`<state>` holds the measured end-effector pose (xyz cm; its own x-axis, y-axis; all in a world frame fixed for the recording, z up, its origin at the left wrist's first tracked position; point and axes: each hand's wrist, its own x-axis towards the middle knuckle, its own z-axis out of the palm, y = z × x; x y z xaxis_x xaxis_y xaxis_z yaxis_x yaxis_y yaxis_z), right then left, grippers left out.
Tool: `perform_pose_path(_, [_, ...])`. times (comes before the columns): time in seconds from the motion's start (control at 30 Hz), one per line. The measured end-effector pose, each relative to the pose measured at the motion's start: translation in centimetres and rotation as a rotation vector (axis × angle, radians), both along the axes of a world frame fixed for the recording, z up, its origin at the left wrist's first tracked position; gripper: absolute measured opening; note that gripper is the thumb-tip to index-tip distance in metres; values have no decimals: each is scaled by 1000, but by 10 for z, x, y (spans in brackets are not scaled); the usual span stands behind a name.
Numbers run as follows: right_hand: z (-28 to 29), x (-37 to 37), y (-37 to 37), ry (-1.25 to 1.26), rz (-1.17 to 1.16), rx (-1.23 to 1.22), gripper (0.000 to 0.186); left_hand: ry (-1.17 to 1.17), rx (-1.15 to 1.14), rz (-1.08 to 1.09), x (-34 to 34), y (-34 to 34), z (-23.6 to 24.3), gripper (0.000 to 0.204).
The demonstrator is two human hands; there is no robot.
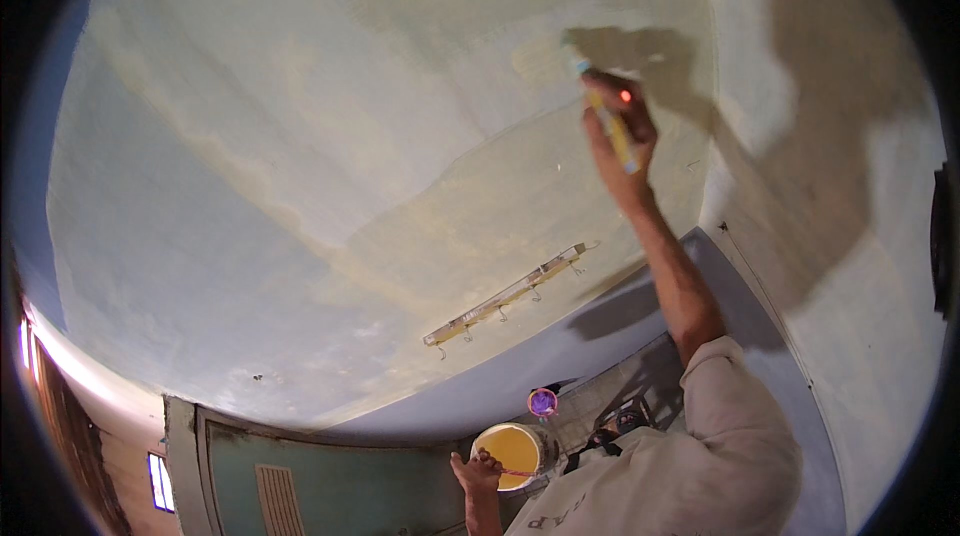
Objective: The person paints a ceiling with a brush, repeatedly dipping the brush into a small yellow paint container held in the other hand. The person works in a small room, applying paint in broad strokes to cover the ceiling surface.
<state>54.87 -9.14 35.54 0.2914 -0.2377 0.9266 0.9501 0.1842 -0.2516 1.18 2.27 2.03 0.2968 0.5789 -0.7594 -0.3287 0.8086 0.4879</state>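
Observation:
High on the wall, my right hand [630,116] is closed around a paintbrush [622,148] with a yellow handle. Its bristle end, slightly blurred, points up and left and meets the pale wall [300,166] or sits very near it. Low down, my left hand [477,473] grips a white bucket [549,449] at its near left side, where a thin red cord or handle crosses the opening. Yellow paint [510,450] shows inside the bucket. Patchy yellowish areas spread over the wall around the brush and below it.
A rail with several hooks [505,296] is fixed to the wall below the brush. Beyond the bucket stands a small container with purple contents [542,402]. A greenish door [350,486] lies at lower left. Another wall [830,226] meets this one at right.

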Motion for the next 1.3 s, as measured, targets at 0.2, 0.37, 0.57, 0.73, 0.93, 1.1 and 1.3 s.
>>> perform_pose_path(0.2, [-8, -82, 60, -16, 75, -210, 52, -44, -44, -8, 2, -1, -3, 79])
perform_pose_path(0.37, [7, -80, 48, -51, 330, -138, 38, -33, -52, -17, 2, -8, -6, 78])
perform_pose_path(0.57, [-3, 35, -24, 275, 378, 43, 22, 34, -56, -32, 1, -8, -12, 77])
perform_pose_path(0.73, [2, 112, -85, 310, 172, 78, 21, 25, -53, -63, 0, -8, -18, 76])
perform_pose_path(0.93, [9, 123, -107, 271, -79, 96, 21, 40, -19, -110, -5, -2, -25, 74])
perform_pose_path(1.1, [11, 60, -45, 27, -241, -69, 40, 12, -6, -114, -5, -3, -29, 74])
perform_pose_path(1.3, [-2, -13, 5, -39, -115, -252, 37, 21, -62, -111, 2, -4, -17, 74])
